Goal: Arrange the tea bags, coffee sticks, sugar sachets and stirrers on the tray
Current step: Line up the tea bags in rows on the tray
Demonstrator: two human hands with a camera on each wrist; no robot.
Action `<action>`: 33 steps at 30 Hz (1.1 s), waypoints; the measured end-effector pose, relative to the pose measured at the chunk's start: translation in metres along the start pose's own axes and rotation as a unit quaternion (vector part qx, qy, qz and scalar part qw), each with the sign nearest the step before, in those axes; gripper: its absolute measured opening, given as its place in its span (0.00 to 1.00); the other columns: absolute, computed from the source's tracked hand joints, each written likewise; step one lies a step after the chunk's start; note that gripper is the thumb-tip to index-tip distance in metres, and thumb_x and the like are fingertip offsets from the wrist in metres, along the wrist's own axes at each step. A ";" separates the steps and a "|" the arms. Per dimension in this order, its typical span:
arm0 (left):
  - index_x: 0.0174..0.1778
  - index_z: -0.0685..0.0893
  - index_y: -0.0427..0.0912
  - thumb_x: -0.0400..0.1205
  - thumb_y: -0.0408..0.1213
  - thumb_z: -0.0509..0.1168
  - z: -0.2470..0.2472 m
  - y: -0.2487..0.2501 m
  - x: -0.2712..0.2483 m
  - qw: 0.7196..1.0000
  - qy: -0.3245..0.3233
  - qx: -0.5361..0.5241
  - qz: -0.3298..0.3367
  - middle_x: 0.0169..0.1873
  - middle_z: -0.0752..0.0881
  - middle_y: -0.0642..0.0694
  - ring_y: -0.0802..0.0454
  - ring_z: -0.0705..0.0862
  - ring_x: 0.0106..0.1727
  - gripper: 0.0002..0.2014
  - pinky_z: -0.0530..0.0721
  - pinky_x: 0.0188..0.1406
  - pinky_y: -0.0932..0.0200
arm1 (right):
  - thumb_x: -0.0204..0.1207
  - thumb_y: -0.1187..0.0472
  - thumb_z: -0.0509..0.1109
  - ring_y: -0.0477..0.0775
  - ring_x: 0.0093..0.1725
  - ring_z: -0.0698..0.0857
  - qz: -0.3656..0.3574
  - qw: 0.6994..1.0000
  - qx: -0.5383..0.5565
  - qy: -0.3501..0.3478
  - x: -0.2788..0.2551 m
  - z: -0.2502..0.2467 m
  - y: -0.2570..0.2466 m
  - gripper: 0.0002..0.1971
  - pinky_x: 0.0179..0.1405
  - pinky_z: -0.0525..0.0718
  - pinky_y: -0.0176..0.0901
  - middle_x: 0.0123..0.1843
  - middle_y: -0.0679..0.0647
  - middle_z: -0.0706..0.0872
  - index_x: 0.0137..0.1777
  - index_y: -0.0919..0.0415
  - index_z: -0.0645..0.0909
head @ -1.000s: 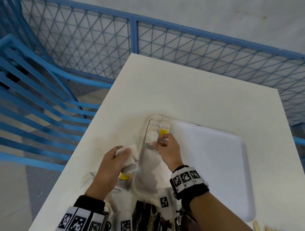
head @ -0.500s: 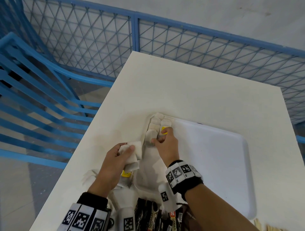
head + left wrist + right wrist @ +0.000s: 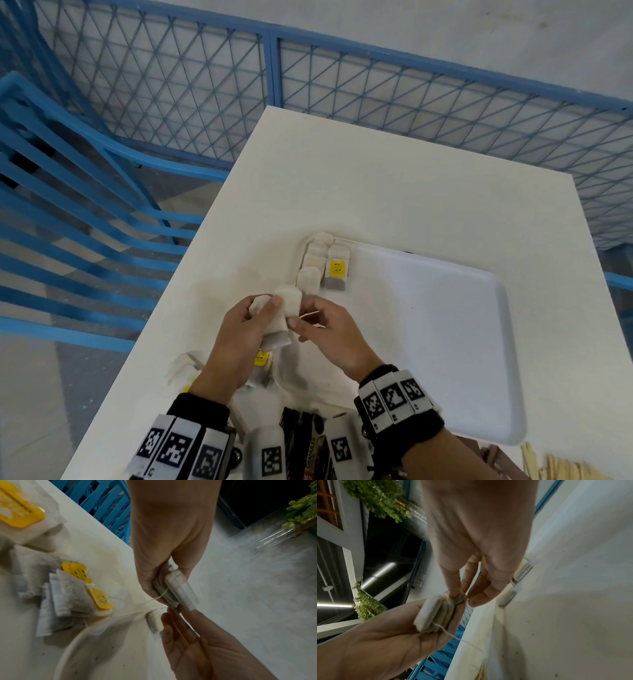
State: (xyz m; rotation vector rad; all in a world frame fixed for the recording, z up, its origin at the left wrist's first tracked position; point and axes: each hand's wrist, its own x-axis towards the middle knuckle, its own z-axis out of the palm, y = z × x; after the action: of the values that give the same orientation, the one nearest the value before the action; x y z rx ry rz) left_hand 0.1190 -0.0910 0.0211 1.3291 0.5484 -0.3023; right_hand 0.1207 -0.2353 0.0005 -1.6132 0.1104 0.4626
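My left hand [image 3: 262, 310] grips a small stack of white tea bags [image 3: 279, 320] just above the tray's left rim. A thin string trails from the stack [image 3: 435, 614]. My right hand [image 3: 301, 325] has come up against the stack, and its thumb and forefinger [image 3: 455, 593] pinch the outermost tea bag at its end. The white tray [image 3: 445, 359] lies on the table, with a row of several tea bags [image 3: 313, 263] along its far left edge. One tea bag with a yellow tag [image 3: 337, 269] lies beside that row.
Loose tea bags with yellow tags [image 3: 77, 596] lie on the white table [image 3: 376, 178] left of the tray. Dark coffee sticks [image 3: 301, 442] are at the near edge, wooden stirrers [image 3: 555, 466] at the bottom right. A blue mesh fence [image 3: 171, 85] borders the table.
My right hand has left the row of tea bags on the tray and drawn back to the stack in my left hand. My left hand has raised the stack toward it.
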 end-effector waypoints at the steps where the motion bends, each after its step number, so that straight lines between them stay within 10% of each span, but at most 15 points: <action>1: 0.51 0.84 0.34 0.81 0.38 0.64 0.000 -0.001 0.000 1.000 -0.002 -0.009 -0.011 0.48 0.88 0.34 0.41 0.87 0.49 0.11 0.88 0.42 0.51 | 0.74 0.64 0.73 0.46 0.37 0.83 -0.002 1.000 0.000 0.011 0.000 0.002 0.000 0.08 0.39 0.84 0.38 0.42 0.53 0.86 0.50 0.68 0.82; 11: 0.43 0.84 0.30 0.87 0.31 0.53 0.010 0.002 -0.013 0.992 -0.077 -0.078 -0.066 0.31 0.91 0.41 0.52 0.90 0.32 0.15 0.86 0.27 0.64 | 0.73 0.66 0.73 0.53 0.37 0.86 0.000 0.993 0.008 0.121 -0.004 0.016 0.002 0.07 0.37 0.89 0.40 0.38 0.56 0.86 0.36 0.58 0.78; 18: 0.54 0.84 0.37 0.87 0.38 0.54 0.001 0.000 -0.005 0.997 -0.049 -0.035 -0.050 0.43 0.90 0.39 0.48 0.90 0.43 0.14 0.88 0.45 0.54 | 0.74 0.65 0.73 0.50 0.35 0.84 0.022 0.989 0.047 0.141 0.003 -0.008 -0.005 0.05 0.37 0.87 0.38 0.37 0.56 0.85 0.40 0.61 0.79; 23: 0.49 0.83 0.38 0.87 0.38 0.54 -0.002 0.000 -0.010 0.998 -0.038 -0.017 -0.040 0.29 0.84 0.46 0.58 0.84 0.28 0.13 0.82 0.27 0.68 | 0.75 0.67 0.72 0.50 0.32 0.84 0.030 0.981 0.050 0.187 0.011 -0.035 -0.002 0.02 0.35 0.85 0.32 0.35 0.54 0.85 0.42 0.61 0.82; 33: 0.43 0.84 0.42 0.78 0.40 0.70 -0.005 -0.006 -0.009 0.958 -0.003 0.276 0.081 0.31 0.84 0.48 0.57 0.81 0.28 0.05 0.78 0.33 0.68 | 0.72 0.62 0.74 0.44 0.31 0.79 0.087 0.970 -0.098 0.205 0.029 -0.054 0.016 0.05 0.32 0.76 0.30 0.33 0.48 0.83 0.45 0.61 0.83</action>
State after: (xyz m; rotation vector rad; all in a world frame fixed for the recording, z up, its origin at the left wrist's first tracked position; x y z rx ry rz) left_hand 0.1071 -0.0879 0.0209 1.9018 0.3553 -0.3384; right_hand 0.1537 -0.2838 -0.0229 -1.8862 0.5353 0.2715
